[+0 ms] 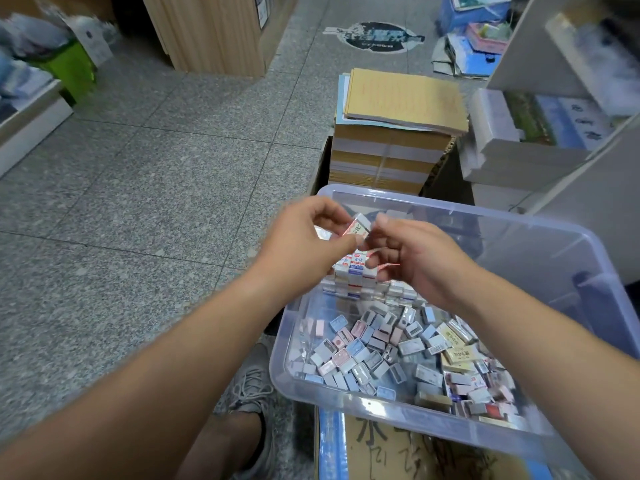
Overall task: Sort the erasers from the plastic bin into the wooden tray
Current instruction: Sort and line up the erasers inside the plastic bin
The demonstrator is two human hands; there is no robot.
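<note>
A clear plastic bin [540, 233] stands at the lower right, holding several small wrapped erasers [381, 344] loose on its floor and a neat stack of them [353, 275] at its far left. Above that stack, my left hand [304, 237] pinches a small white wrapped eraser [358, 227] between thumb and fingers. My right hand [412, 254] meets it from the right, its fingertips on the same eraser and its other fingers curled. No wooden tray is in view.
A tall stack of brown-covered notebooks [398, 133] stands just beyond the bin. White shelving with packaged books [540, 126] rises at the right. A wooden cabinet [214, 32] stands at the back. My shoe [252, 393] rests on the grey tiled floor [138, 188] left of the bin.
</note>
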